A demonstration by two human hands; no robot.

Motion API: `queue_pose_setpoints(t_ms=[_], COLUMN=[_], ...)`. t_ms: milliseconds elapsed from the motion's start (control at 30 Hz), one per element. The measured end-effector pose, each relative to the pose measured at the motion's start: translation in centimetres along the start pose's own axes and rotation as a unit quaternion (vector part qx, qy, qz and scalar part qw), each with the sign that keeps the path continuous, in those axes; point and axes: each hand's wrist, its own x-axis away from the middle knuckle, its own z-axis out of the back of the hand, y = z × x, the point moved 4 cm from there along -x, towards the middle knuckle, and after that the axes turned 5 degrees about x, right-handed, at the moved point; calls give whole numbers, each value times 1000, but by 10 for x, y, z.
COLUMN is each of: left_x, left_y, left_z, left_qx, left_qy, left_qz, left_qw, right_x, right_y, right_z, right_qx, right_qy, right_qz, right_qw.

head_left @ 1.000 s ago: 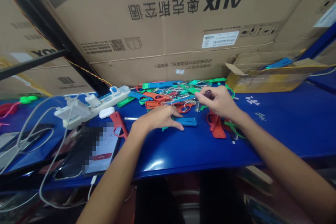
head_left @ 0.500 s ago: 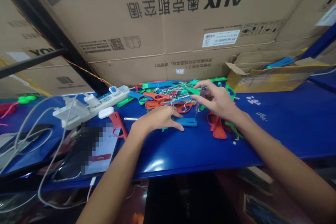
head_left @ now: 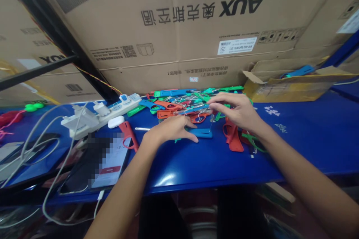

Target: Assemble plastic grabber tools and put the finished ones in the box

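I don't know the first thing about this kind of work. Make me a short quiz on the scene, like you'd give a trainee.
1. Multiple choice: whose fingers are around one end of the blue piece in front of the pile?
A) the left hand
B) the right hand
2. True or false: the small box at the right is shut.
3. Fill in: the large Latin letters, upside down on the big carton, read ____.

Key: 1. A. 2. False: the small box is open, with something blue showing at its top. 3. AUX.
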Motion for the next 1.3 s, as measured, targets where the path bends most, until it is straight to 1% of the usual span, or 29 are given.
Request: queue_pose_setpoints(t_ms=[67,200,267,367,433,533,600,700,800,867,1000,1100,1167,1233,1300], left_x=[0,0,0,-1,0,0,-1,-2,-3,-3,-2,-3,-3,-3,-3], left_y=[0,1,1,0,-1,-2,-3,-5,-8,-8,-9,-10,-10,-10,-10], left_z=[1,0,0,1,1,0,0,1,3,3,3,3,3,3,3], left_qx=[1,-1,-4,0,3,3,-2,-19,-36,-40,-45,-47,-47,-45,-40], left_qy=[5,0,1,10,12,11,14,30,47,49,49,51,51,49,48], left_qz=[5,4,5,16,17,6,-1,-4,3,4,6,2,-1,-1,-1], left_qw=[1000,1000,1000,1000,1000,1000,1000,999,998,998,998,998,998,998,998], right_x=[-1,-2,-3,-3,-2,-1,0,0,0,0,-1,-1,-1,-1,-1], right_y=[0,1,4,7,8,4,1,0,1,4,9,12,11,9,9], right_z=[-1,-3,-1,5,6,2,-1,-4,-5,-7,-10,-8,-7,-7,-10], right_qx=[6,-2,33,84,98,85,53,13,38,41,-11,5,37,46,24], right_qy=[-6,-53,-45,-12,-11,-39,-54,-28,7,5,-9,33,63,61,34], right_qz=[-1,2,14,33,43,45,32,10,19,16,1,-18,-11,1,-1], right_qw=[1000,999,998,996,994,995,997,999,999,999,1000,999,997,997,999])
